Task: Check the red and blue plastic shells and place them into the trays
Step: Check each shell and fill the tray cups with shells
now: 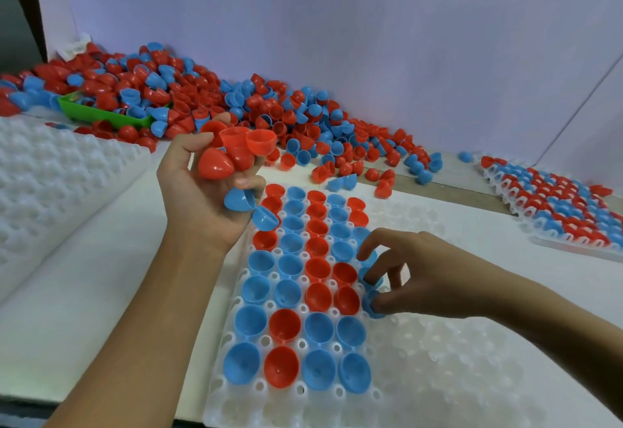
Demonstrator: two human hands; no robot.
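In the head view the left hand (pixel 199 198) grips three red shells (pixel 236 151) and two blue shells (pixel 251 208) above the white tray (pixel 438 360), half filled with shells, while the right hand (pixel 414 276) pinches one blue shell (pixel 372 303) at a tray pocket, a loose heap (pixel 202 90) lying on the tabletop (pixel 101 276) behind.

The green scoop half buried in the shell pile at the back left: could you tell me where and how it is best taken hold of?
Judging from its pose, grip the green scoop by its near long rim, coming from the front over the stacked white trays. That edge lies bare, while loose shells fill its inside and crowd its far side. No handle is visible. Both the left hand and right hand hold shells now.
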